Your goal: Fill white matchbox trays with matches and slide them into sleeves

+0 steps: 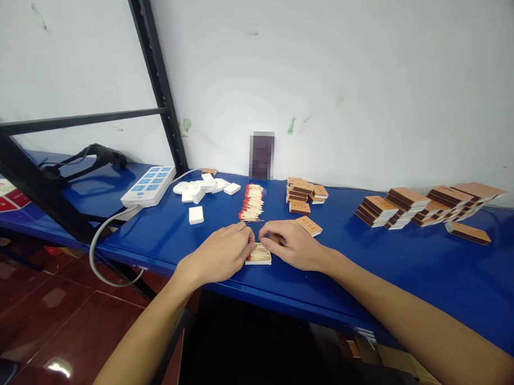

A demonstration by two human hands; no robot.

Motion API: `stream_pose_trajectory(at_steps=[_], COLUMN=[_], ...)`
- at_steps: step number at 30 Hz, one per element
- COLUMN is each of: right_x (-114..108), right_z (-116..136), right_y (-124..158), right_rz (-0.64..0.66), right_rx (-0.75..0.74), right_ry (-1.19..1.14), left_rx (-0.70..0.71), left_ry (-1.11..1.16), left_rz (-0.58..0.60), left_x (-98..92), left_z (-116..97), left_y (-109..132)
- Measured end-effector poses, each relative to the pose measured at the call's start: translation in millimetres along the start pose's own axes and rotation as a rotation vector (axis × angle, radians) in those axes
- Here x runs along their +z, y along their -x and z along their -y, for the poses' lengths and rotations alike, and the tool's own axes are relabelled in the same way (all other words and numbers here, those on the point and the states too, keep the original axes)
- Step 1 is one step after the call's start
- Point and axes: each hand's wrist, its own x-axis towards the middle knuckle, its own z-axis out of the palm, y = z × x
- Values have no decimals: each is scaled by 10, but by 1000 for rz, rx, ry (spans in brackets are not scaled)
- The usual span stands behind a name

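Note:
A white inner matchbox tray filled with matches (259, 255) lies near the front edge of the blue table (406, 265). My left hand (219, 253) and my right hand (291, 244) meet over it, fingers curled and pinching at the matches in the tray. Behind them lies a loose pile of red-tipped matches (251, 202). One brown matchbox sleeve (308, 225) rests just beyond my right hand.
Several empty white trays (204, 190) lie at the back left, next to a white power strip (148, 185) with its cable hanging off the edge. Brown matchboxes stand in a small stack (303, 195) and in long rows (425, 207) at the right. A black metal frame (159, 88) rises at the left.

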Motion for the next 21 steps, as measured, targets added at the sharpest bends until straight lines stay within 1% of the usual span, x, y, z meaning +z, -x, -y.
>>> stream_pose_trajectory(at_steps=[5,7,8,10,13,15,19,20,21], right_x=[24,26,25,21,16,14,15,18,23], right_z=[-25,-27,-24,-12,11,24,48,56,65], right_y=[3,5,6,7,6,7,14,17,20], right_rz=[42,46,45,38,24,13,-7,-11,-13], right_rx=[-40,-51,-57,-71,-95,-110,-126,-129,-135], right_ry=[46,57,63,75,80,79,88,91,91], left_rx=[2,16,18,-7,-111,-153,-161,-159,-153], left_ry=[113,162,189,239,320,425,584,587,565], left_rz=[9,-21,-55,-162,-337,-393,-502,-511,-490], left_x=[-44,-76,-89,-98,-67,-33,-3,-5,-9], left_z=[-25,5,31,96,200,252,302,313,327], left_y=[11,13,9,-10,-66,-105,-136,-131,-123])
